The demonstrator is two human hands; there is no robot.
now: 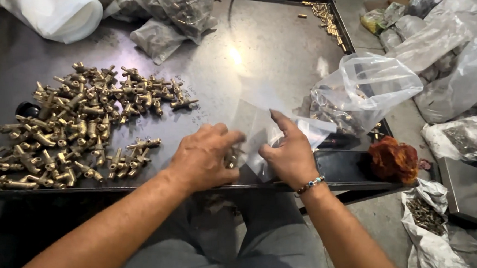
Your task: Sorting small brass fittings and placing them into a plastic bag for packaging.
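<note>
Brass fittings [232, 156] going into small clear bag [265, 132]: left hand [205, 158] fingers pinch a few, right hand [290, 152] grips bag mouth. Big pile [72, 127] on table [252, 59] unbagged.

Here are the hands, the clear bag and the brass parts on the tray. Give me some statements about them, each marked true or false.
1. Both hands touch the small clear plastic bag. True.
2. The pile of brass fittings lies right of the hands. False: it lies to their left.
3. The right hand has a beaded bracelet at its wrist. True.
4. The left hand holds a hammer. False: its fingers hold brass fittings at the bag's mouth.
</note>
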